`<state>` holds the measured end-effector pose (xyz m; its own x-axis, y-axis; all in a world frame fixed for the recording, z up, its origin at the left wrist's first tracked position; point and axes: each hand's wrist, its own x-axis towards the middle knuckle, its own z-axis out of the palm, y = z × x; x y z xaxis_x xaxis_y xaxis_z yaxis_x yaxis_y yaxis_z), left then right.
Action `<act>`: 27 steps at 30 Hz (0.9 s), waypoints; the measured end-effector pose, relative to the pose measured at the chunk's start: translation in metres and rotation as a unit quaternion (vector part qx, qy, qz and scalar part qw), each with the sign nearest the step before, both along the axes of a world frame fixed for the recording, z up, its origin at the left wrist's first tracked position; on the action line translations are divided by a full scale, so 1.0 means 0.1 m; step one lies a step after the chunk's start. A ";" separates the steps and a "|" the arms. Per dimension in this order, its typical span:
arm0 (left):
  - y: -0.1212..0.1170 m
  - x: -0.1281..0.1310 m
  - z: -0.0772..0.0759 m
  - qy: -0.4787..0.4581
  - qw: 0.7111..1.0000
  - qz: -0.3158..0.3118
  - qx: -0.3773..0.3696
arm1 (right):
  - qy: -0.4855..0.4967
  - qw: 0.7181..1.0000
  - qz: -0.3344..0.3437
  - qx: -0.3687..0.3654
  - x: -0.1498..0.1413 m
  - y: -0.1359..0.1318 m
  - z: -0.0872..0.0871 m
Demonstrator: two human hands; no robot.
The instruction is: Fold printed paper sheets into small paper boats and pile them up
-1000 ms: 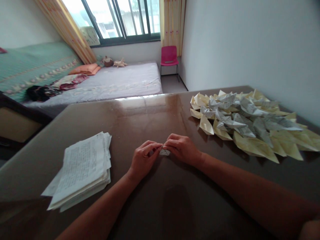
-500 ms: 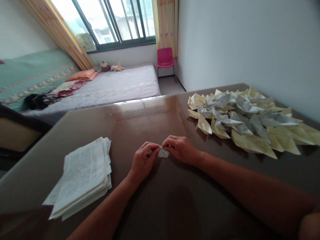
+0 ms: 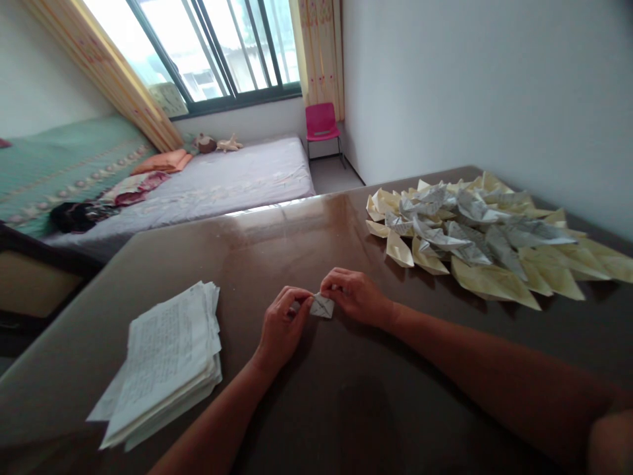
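Note:
Between my hands, a small folded piece of paper [image 3: 322,307], whitish with dark lines, is held just above the brown table. My left hand [image 3: 284,321] pinches its left upper corner between thumb and fingers. On the other side, my right hand [image 3: 356,294] pinches the upper right edge. The fingertips hide the paper's top corners. To the left lies a stack of paper sheets [image 3: 165,356] covered in writing. A spread of folded paper boats [image 3: 475,234], some cream and some printed white, covers the table's far right.
The glossy brown table [image 3: 277,257] reaches to a white wall on the right. Past its far edge are a bed [image 3: 252,168] and a pink chair [image 3: 322,123] below the window. A dark-framed chair back [image 3: 39,277] stands by the left edge.
My fingertips have drawn slightly apart along the paper's top, and more of the folded paper shows. The whole view has shifted, so the window and bed sit lower.

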<state>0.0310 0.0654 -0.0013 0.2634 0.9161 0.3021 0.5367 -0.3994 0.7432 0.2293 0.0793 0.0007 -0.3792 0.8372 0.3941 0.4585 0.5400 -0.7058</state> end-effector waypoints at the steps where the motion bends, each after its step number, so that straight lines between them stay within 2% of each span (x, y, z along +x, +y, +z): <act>1: 0.01 -0.01 0.00 -0.004 1.000 0.008 -0.003 | 0.013 1.000 -0.009 -0.007 0.00 0.01 0.00; 7: 0.06 -0.06 -0.05 -0.051 0.995 0.077 -0.035 | 0.058 0.994 -0.053 -0.076 0.01 0.03 0.03; 11: 0.11 -0.08 -0.07 -0.120 0.988 0.074 -0.061 | 0.105 0.985 -0.076 -0.110 0.04 0.07 0.01; 14: 0.14 -0.08 -0.08 -0.173 0.980 0.077 -0.056 | 0.186 0.966 -0.080 -0.161 0.04 0.14 -0.03; 18: 0.17 -0.09 -0.09 -0.222 0.970 0.088 -0.039 | 0.287 0.934 -0.039 -0.209 0.03 0.18 -0.05; 21: 0.17 -0.10 -0.09 -0.221 0.973 0.052 -0.040 | 0.269 0.949 -0.017 -0.165 0.04 0.16 -0.03; 27: 0.12 -0.09 -0.13 -0.139 0.988 -0.061 0.022 | 0.181 0.978 -0.031 -0.102 0.05 0.09 0.01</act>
<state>0.0215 0.0775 -0.0145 0.2728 0.8672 0.4166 0.2597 -0.4833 0.8360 0.2344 0.0880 0.0021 -0.1913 0.9298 0.3146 0.1865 0.3491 -0.9184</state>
